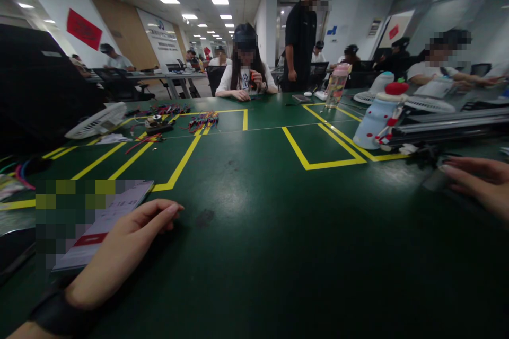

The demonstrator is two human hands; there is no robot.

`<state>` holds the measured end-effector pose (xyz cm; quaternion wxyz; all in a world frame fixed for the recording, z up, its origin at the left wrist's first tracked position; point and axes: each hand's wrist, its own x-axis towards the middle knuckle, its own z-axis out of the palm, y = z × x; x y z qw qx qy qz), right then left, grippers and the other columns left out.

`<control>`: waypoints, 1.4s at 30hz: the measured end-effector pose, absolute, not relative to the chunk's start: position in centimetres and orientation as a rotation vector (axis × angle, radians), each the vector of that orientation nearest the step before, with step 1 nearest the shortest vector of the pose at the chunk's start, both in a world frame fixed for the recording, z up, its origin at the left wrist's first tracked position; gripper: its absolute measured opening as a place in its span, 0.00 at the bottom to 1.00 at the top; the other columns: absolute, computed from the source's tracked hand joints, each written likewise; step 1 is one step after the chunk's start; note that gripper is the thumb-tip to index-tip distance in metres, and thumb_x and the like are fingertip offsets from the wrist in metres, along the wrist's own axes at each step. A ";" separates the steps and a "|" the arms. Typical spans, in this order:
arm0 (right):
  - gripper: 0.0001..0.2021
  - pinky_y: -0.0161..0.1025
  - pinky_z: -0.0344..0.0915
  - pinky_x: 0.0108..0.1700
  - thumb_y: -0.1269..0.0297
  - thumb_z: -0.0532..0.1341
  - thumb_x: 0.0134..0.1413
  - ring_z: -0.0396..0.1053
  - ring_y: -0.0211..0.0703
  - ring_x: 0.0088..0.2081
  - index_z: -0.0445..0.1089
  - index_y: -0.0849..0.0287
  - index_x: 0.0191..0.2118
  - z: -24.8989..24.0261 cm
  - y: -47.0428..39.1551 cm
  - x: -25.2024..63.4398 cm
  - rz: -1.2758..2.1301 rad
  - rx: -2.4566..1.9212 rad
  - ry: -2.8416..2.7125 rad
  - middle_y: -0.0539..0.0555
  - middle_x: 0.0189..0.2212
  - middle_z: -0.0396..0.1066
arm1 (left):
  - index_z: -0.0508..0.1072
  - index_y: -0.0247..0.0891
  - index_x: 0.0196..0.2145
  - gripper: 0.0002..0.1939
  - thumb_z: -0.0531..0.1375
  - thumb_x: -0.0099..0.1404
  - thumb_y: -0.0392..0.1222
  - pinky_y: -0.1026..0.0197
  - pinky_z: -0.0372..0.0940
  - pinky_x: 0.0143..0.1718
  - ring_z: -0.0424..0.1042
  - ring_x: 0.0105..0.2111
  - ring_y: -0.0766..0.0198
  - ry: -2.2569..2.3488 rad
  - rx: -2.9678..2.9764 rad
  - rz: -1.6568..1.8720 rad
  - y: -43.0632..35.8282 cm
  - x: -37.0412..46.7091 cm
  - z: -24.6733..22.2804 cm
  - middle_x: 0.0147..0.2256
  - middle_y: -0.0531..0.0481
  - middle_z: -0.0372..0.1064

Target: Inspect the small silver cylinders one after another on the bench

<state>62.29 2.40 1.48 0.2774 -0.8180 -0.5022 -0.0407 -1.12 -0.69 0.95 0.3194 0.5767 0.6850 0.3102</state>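
My left hand (133,235) rests over the green table (254,254), a black band (66,307) around its wrist. Its fingers are curled together with the thumb against them, and nothing shows in them. Beside it lies a flat screen-like device (119,217) with a pale display and a red patch, partly blurred out. At the right edge, my right hand (481,183) has thumb and fingers pinched close together. Some small greyish, see-through thing (435,180) shows at its fingertips, too blurred to name. Dark cables or parts (427,154) lie just beyond that hand.
Yellow tape (334,164) marks rectangles on the table. A blue bottle with a red top (371,119) stands by dark metal rails (449,127). Coloured wires (204,122) and a white fan (97,122) lie left. A person (246,74) sits opposite; another person (301,37) stands behind.
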 end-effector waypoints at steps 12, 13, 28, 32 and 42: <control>0.31 0.42 0.64 0.34 0.45 0.62 0.46 0.68 0.48 0.37 0.65 0.62 0.51 2.2 2.6 59.4 -0.088 -2.368 -1.312 0.66 0.44 0.69 | 0.73 0.41 0.42 0.21 0.57 0.60 0.60 0.60 0.62 0.38 0.70 0.37 0.57 1.815 1.536 0.807 -0.7 -1.1 0.9 0.35 0.51 0.73; 0.29 0.43 0.64 0.34 0.46 0.62 0.46 0.68 0.49 0.37 0.66 0.62 0.50 2.2 2.7 59.2 -0.141 -2.344 -1.323 0.67 0.44 0.69 | 0.73 0.41 0.42 0.22 0.57 0.60 0.60 0.60 0.62 0.38 0.70 0.37 0.57 1.833 1.549 0.806 -0.7 -1.0 0.8 0.34 0.51 0.73; 0.17 0.44 0.64 0.56 0.69 0.59 0.54 0.64 0.40 0.53 0.59 0.55 0.49 0.3 2.9 33.1 0.642 -0.806 -2.227 0.56 0.52 0.64 | 0.71 0.43 0.44 0.21 0.54 0.63 0.61 0.60 0.60 0.37 0.70 0.36 0.57 1.903 1.585 0.746 -0.6 -1.4 0.7 0.33 0.53 0.71; 0.19 0.43 0.62 0.57 0.69 0.60 0.54 0.62 0.39 0.54 0.58 0.54 0.51 -0.2 3.0 33.1 0.678 -0.773 -2.204 0.55 0.52 0.62 | 0.72 0.43 0.43 0.21 0.55 0.63 0.60 0.61 0.60 0.34 0.70 0.33 0.58 1.901 1.610 0.707 -0.3 -0.7 1.3 0.30 0.54 0.70; 0.33 0.40 0.67 0.53 0.69 0.64 0.49 0.66 0.37 0.51 0.48 0.53 0.58 -0.8 2.9 32.9 0.900 -0.821 -2.045 0.54 0.51 0.64 | 0.73 0.45 0.47 0.13 0.55 0.67 0.46 0.60 0.66 0.37 0.70 0.39 0.61 1.341 2.069 0.782 1.0 11.1 4.5 0.43 0.50 0.71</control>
